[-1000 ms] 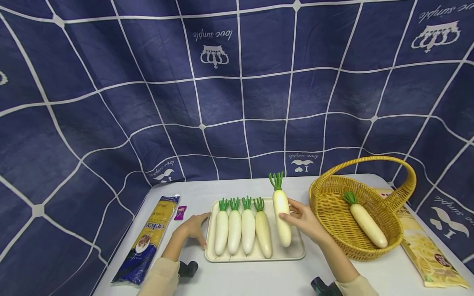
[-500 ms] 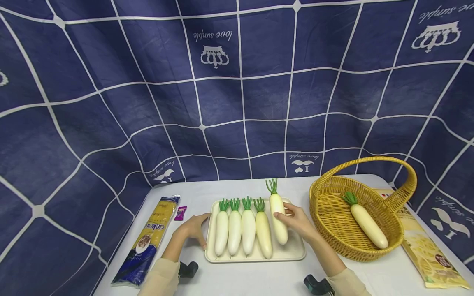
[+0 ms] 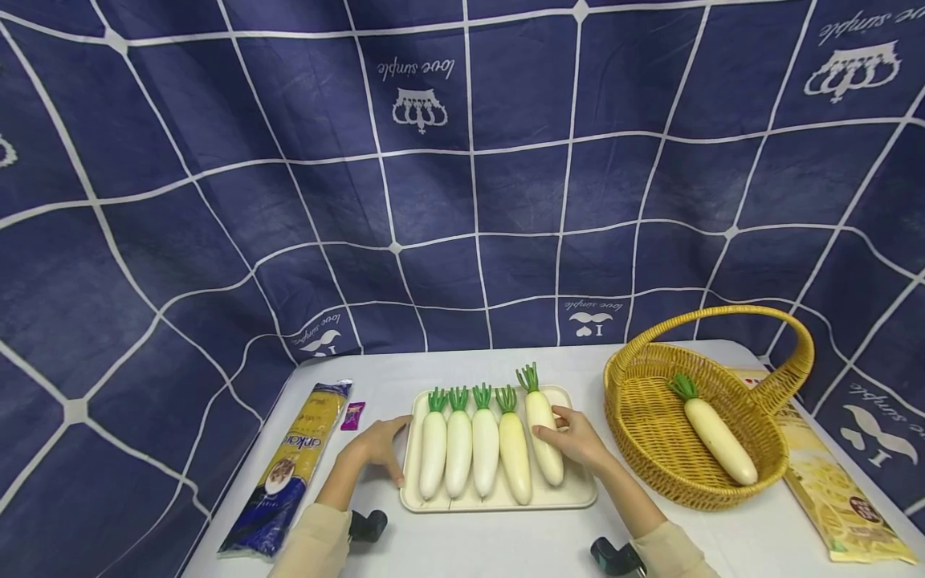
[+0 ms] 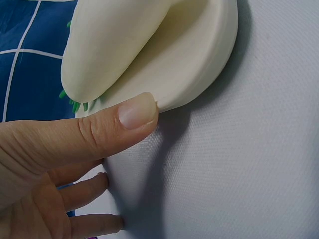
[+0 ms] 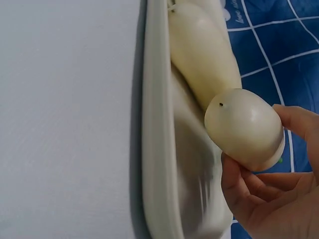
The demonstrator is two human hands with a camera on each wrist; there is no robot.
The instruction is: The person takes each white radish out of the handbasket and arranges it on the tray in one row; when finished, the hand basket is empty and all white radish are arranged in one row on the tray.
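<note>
A cream tray [image 3: 470, 507] holds several white radishes [image 3: 458, 453] with green stalks, lying side by side. My right hand [image 3: 576, 438] grips one white radish [image 3: 543, 433] between thumb and fingers, over the right part of the tray. Its lower end [image 5: 244, 127] faces the right wrist camera, close to the neighbouring radish [image 5: 204, 55]. At the tray's left side is my left hand [image 3: 379, 447], its thumb [image 4: 114, 124] touching the rim and the other fingers extended loosely outside it.
A wicker basket [image 3: 629, 401] with a tall handle stands at the right, one radish [image 3: 719, 437] inside. A yellow noodle packet [image 3: 841, 490] lies partly behind it. On the left are a blue-and-yellow pasta packet [image 3: 289, 466] and a small purple wrapper [image 3: 352, 416].
My right hand has brought its radish down and slightly left, closer to the tray and the row of radishes. The left hand has stayed at the tray's edge.
</note>
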